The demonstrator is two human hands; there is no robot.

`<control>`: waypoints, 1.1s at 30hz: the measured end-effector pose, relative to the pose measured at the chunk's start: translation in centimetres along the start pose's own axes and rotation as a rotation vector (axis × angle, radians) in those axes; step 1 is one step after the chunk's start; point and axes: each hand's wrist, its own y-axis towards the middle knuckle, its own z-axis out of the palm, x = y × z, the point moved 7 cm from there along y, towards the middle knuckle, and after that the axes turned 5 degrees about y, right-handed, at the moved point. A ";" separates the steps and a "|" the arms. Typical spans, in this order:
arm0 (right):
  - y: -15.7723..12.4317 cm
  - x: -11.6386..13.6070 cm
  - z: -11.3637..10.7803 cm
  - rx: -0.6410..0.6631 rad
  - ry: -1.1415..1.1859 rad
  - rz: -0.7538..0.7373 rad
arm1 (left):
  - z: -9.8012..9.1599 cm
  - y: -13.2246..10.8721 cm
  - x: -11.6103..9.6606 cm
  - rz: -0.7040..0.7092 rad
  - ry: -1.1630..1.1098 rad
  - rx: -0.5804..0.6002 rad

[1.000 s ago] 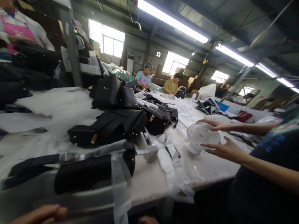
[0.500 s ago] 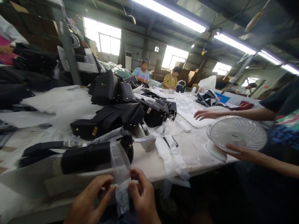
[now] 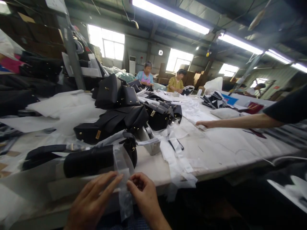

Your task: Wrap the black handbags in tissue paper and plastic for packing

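Note:
My left hand (image 3: 92, 201) and my right hand (image 3: 144, 195) meet at the table's near edge on a clear plastic strip (image 3: 123, 188). The left fingers lie stretched along the strip; the right fingers pinch it. The strip runs up over a black bag (image 3: 88, 161) lying on its side just beyond my hands. Behind it sits a pile of black handbags (image 3: 120, 119) with gold clasps.
A co-worker's bare arm (image 3: 240, 122) reaches in from the right over white paper sheets (image 3: 216, 143). Loose white strips (image 3: 177, 159) hang over the table edge. Two more people sit at the far end. A metal post (image 3: 72, 51) and stacked dark goods stand at left.
The small white fan and the co-worker's hand holding it have gone from the right. The co-worker's other arm stays stretched over the table. My hands moved closer together on the strip.

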 end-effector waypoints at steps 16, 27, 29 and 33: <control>0.9 0.0 -0.2 -0.012 -0.207 -0.144 | 2.5 2.5 1.8 0.258 0.072 0.044; -5.2 0.3 -1.5 0.172 -1.049 -0.990 | 3.0 1.3 1.9 0.269 -0.012 0.037; -4.9 0.9 -0.9 0.110 -0.959 -1.070 | 3.0 1.0 1.9 0.280 -0.037 0.031; -4.0 1.9 -0.3 0.110 -0.798 -1.155 | 2.9 0.8 1.7 0.307 -0.061 0.038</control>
